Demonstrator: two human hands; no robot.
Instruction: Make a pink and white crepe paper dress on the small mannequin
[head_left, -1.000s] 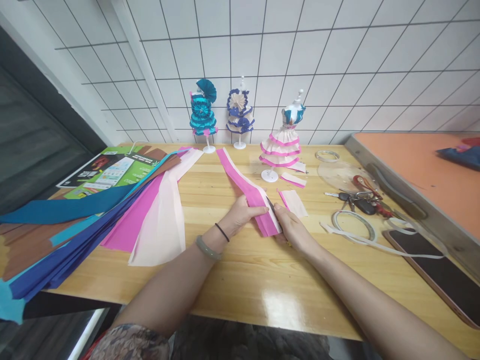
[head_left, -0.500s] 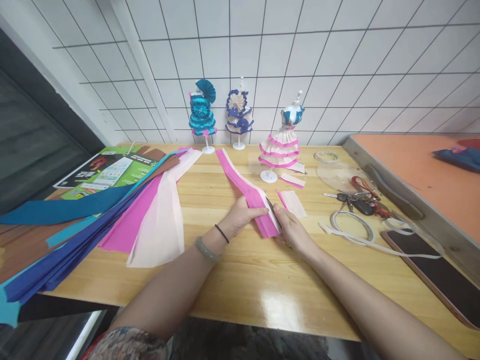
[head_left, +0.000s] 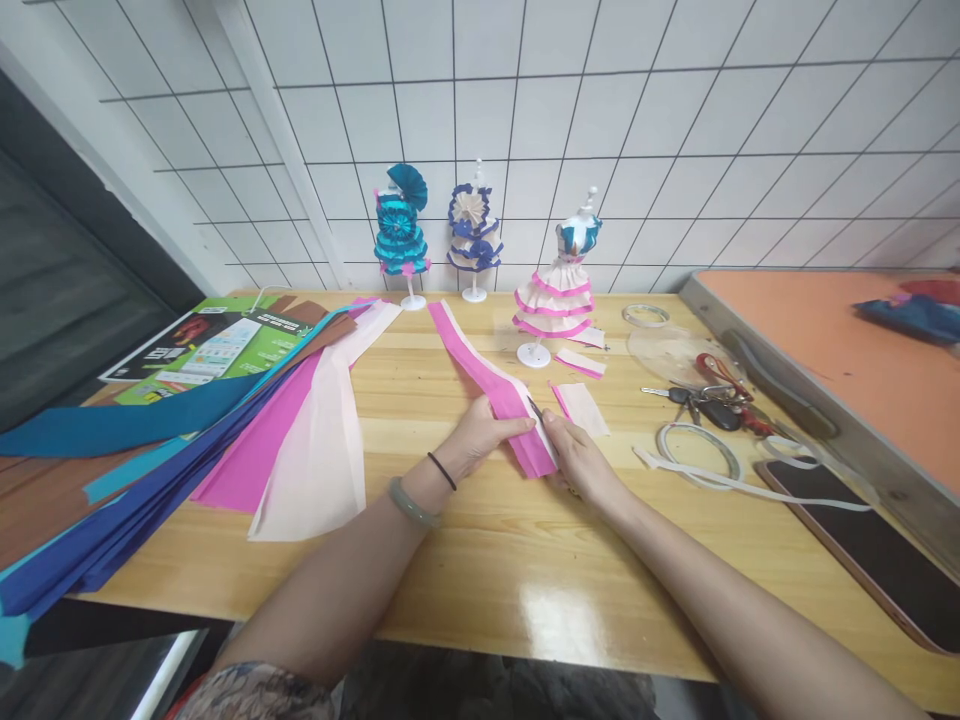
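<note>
From my end of the feed, what matters most is how the strip (head_left: 486,378) lies against the dark tool (head_left: 534,408). The strip's long axis runs from its near end, between the two hands, away across the tabletop (head_left: 465,590) and off to the left, pink along most of its width and white down the right edge. The tool points forward and leftward, roughly along that white edge and not square across it.

My left hand (head_left: 480,435) has the strip pinched, thumb laid over the pink face, fingers mostly out of sight beneath. It is the nearer hand: it touches the strip from the left, close to the near end, so most of the length stretches out ahead of it.

My right hand (head_left: 577,455) is closed around the tool, just off the strip's right side. I take the tool for scissors, but the handles are hidden in the grip, and I can't tell whether the blades are parted or whether these fingers also touch the strip.

Beyond the right hand lies a scrap (head_left: 586,412). The dress form (head_left: 556,297) stands upright farther back, right of the strip and apart from it.
</note>
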